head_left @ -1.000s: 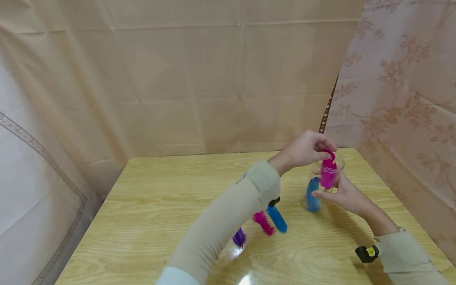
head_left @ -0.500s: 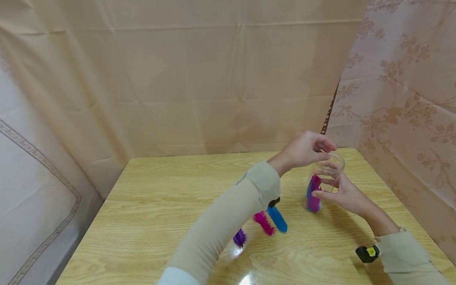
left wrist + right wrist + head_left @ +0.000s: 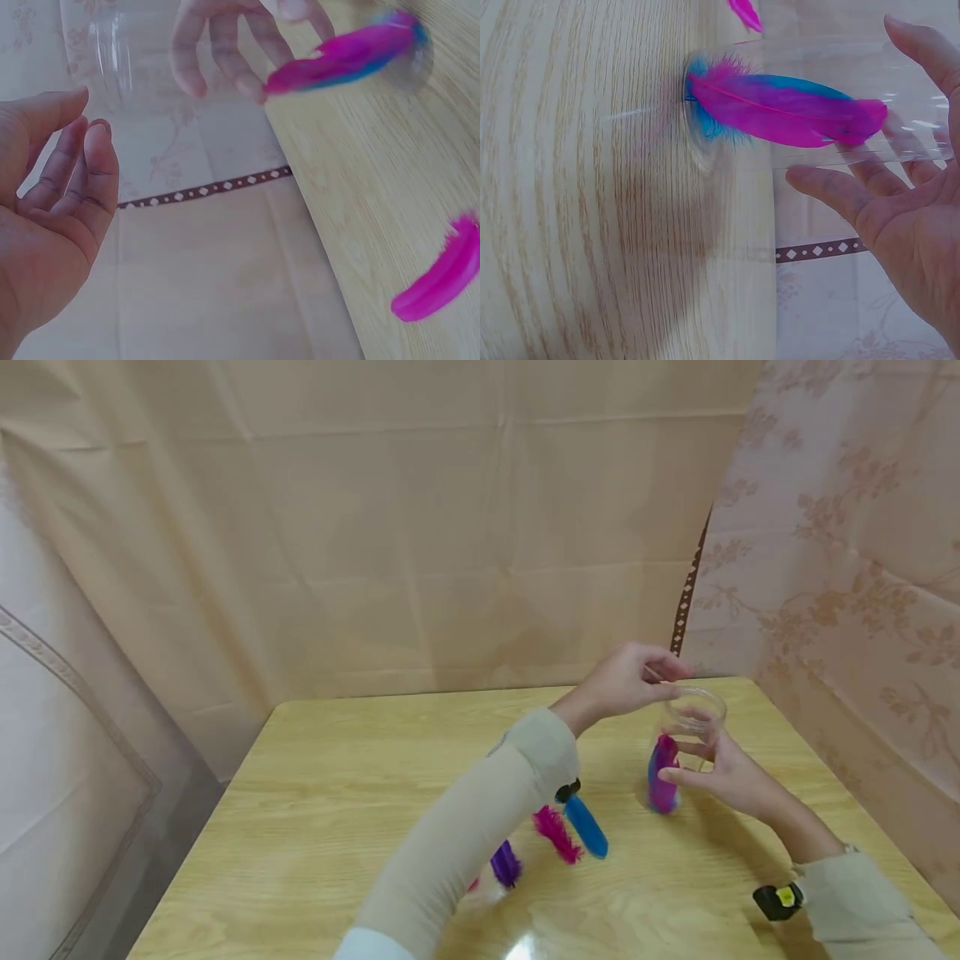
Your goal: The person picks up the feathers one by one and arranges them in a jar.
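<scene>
Wood-grain tabletop (image 3: 375, 777) is bearing a clear jar (image 3: 697, 727) at two o'clock; right hand (image 3: 731, 781) is curling round it. Inside: magenta feather (image 3: 780, 116), blue feather (image 3: 802, 85), likely light, soft; pinch tips. Left hand (image 3: 626, 681) is hovering, fingers parted.

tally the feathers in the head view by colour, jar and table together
blue: 2, a jarred blue feather and a loose blue feather
pink: 2, a jarred pink feather and a loose pink feather
purple: 1 loose purple feather
total: 5, plus a pink sliver by the sleeve, too hidden to tell

Smooth, glossy see-through jar (image 3: 696, 727); fringed, soft-looking feathers (image 3: 795, 112); glossy wood-grained table (image 3: 375, 760); creased cloth backdrop (image 3: 375, 527)
</scene>
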`<state>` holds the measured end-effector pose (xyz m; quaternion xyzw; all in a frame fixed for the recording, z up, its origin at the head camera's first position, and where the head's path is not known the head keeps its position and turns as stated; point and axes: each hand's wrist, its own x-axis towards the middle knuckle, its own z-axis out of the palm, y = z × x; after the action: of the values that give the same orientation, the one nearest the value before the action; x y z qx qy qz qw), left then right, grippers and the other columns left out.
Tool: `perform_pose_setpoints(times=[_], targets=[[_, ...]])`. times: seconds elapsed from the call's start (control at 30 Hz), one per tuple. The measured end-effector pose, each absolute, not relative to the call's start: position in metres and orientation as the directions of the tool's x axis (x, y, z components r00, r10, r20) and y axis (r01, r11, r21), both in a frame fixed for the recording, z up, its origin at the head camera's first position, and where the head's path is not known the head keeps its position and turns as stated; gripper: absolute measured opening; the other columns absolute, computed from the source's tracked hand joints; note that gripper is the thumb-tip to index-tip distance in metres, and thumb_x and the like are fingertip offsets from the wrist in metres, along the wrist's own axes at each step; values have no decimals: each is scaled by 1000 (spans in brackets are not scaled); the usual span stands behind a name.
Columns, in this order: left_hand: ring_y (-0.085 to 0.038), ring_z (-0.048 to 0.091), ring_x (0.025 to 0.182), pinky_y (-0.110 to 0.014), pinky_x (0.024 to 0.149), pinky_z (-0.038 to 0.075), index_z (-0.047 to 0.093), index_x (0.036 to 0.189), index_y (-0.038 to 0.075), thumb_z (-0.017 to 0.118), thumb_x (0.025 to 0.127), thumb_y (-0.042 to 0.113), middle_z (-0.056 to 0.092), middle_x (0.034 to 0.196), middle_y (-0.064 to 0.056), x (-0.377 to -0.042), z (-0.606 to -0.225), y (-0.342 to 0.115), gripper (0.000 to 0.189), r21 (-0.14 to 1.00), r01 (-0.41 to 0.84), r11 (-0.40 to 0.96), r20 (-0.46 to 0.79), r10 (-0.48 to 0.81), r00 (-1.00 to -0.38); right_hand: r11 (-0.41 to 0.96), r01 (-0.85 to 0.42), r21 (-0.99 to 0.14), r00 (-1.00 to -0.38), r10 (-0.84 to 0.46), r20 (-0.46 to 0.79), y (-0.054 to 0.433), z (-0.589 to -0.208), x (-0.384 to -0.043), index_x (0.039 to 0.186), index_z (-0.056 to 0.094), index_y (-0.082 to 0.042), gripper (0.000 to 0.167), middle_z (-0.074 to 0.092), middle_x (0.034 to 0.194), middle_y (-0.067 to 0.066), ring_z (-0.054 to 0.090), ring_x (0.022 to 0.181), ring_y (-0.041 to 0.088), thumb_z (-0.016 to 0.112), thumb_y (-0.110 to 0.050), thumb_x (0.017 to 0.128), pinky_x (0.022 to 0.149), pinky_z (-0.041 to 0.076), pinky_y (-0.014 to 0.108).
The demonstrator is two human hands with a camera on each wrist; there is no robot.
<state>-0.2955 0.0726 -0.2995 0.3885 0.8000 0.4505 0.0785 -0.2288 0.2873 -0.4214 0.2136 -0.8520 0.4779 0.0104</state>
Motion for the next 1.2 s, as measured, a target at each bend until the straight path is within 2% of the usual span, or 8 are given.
perform_pose_setpoints(times=[0.03,0.17,0.23,0.43,0.67,0.8,0.93,1.2], targets=[[-6,67,93,-11,82,50,72,116,3,71,96,7,73,110,-4,-297,-302,70,21,788,549,280,231,692,-684,448,-380,-810,-906,-356,228,287,-422,-229,154,15,-22,90,44,142,18,50,129,34,76,-5,91,97,53,49],[-10,67,97,-12,85,49,70,119,0,71,95,5,72,114,-10,-304,-308,55,24,793,544,273,235,687,-688,409,-408,-816,-894,-361,266,285,-424,-230,154,17,-17,90,44,141,18,50,127,12,77,0,89,96,49,23],[-12,67,99,-12,86,49,70,120,-1,72,95,5,72,116,-11,-307,-310,47,26,793,534,295,222,676,-703,401,-415,-817,-891,-361,276,284,-424,-230,153,18,-17,89,44,141,19,50,125,7,77,0,89,94,46,16],[-20,65,109,-18,83,52,68,122,2,75,93,12,69,120,-10,-314,-316,23,32,787,452,419,138,596,-791,417,-423,-804,-889,-360,281,285,-419,-231,153,17,-15,89,42,143,19,49,126,14,77,-1,89,93,44,14],[-27,60,120,-32,91,54,62,132,5,80,90,19,64,127,-13,-318,-333,-2,47,760,318,566,21,467,-884,469,-389,-792,-910,-332,251,281,-419,-228,153,15,-19,89,43,143,20,52,125,43,77,-6,90,94,47,21],[-26,56,124,-35,98,52,57,140,5,81,90,21,60,135,-12,-320,-348,-11,58,729,278,626,-19,424,-905,483,-393,-783,-911,-319,261,280,-419,-226,153,17,-20,89,44,142,19,52,126,38,78,-6,90,94,47,21],[-28,54,128,-36,104,48,55,140,1,81,89,19,58,140,-12,-320,-363,-14,60,688,281,669,-12,398,-917,494,-396,-774,-912,-313,267,282,-419,-228,153,16,-20,90,43,142,18,51,126,39,78,-7,90,93,46,20],[-27,61,118,-38,100,51,47,147,2,76,92,28,63,130,-13,-316,-393,-14,67,615,173,769,-128,314,-941,481,-380,-790,-916,-316,248,283,-424,-229,154,12,-13,90,40,144,20,50,125,49,77,-8,91,91,43,15]])
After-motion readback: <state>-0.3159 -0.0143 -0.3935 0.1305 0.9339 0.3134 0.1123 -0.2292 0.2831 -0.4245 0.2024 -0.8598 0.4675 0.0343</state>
